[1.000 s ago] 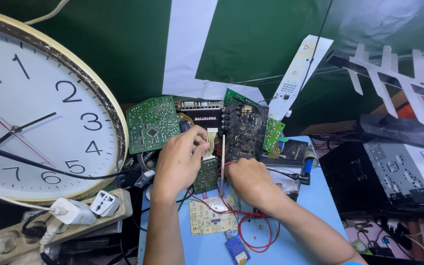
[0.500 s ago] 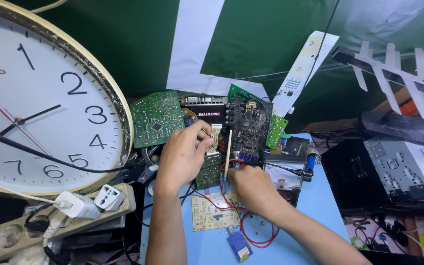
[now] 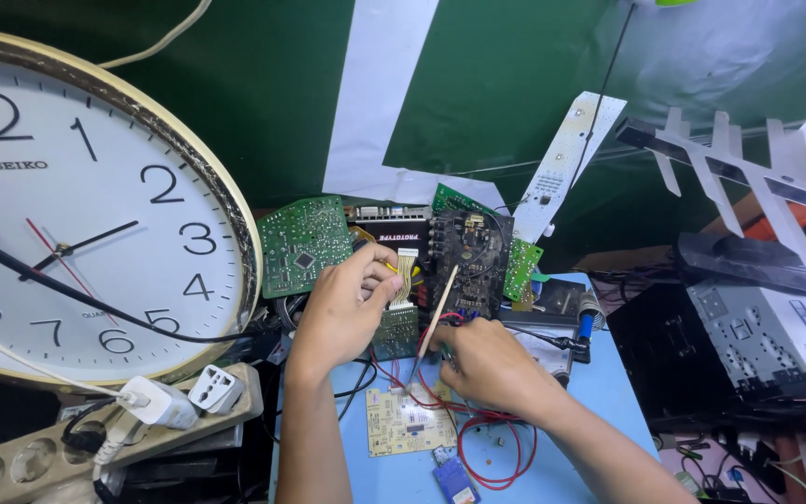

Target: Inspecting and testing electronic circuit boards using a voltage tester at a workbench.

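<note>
The left hand (image 3: 342, 313) pinches a flat ribbon of pale wires (image 3: 406, 275) that rises from a small green circuit board (image 3: 396, 333), standing upright just above the smooth blue tabletop (image 3: 599, 411). The right hand (image 3: 487, 364) curls its fingers around a thin pale stick (image 3: 437, 308), its tip slanting up across a dark, dusty circuit board (image 3: 470, 261). Thin red wires (image 3: 492, 448) loop beside a beige printed board (image 3: 408, 422) lying flat. A large round white wall clock with a gold rim (image 3: 76, 205) leans at the left.
</note>
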